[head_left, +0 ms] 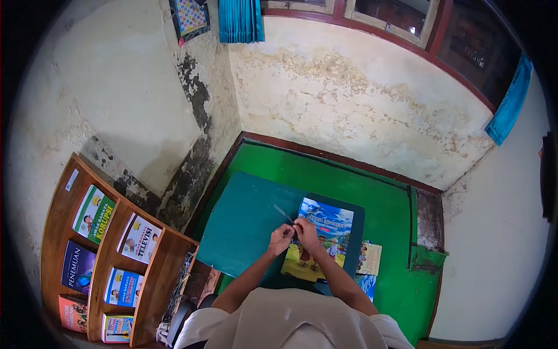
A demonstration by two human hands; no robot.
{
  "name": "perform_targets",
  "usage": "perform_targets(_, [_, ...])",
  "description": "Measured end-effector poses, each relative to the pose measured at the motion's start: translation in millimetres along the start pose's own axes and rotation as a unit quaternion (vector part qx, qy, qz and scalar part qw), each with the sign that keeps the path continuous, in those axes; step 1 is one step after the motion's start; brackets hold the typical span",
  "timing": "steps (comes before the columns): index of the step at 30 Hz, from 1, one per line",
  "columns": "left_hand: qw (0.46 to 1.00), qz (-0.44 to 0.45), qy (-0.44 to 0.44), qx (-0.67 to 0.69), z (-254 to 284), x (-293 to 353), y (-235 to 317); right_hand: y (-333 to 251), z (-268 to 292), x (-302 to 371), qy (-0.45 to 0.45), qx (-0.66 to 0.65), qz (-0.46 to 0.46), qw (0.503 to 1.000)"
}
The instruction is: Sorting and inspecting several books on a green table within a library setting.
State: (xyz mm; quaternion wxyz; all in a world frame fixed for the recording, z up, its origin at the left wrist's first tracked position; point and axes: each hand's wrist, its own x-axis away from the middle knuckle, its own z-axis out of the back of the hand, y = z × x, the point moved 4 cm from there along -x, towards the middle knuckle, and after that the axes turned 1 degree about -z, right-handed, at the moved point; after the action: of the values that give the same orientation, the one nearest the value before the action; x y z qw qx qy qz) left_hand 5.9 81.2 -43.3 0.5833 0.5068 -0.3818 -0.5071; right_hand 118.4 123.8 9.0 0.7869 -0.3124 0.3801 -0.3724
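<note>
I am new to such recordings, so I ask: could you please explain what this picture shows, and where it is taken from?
No machine is here, only a person's bare left hand and right hand. A wide fisheye camera worn on the head looks down, so straight edges bend. A book lies on the table. The hands are close together, and a thin item sticks out there; which hand grips it, and what it is, I cannot tell. A shelf at left displays more books.
</note>
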Motion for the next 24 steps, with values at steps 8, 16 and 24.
perform_targets(8, [0.997,0.062,0.018,-0.044,4,2,3,-9,2,10,0.007,0.022,0.051,0.998])
perform_targets(16, [0.997,0.037,-0.016,0.069,3,0,-3,-8,7,21,0.038,0.029,0.027,0.998])
perform_targets(24, [0.991,-0.005,-0.032,0.133,7,-3,-2,8,5,15,-0.028,0.027,-0.032,0.999])
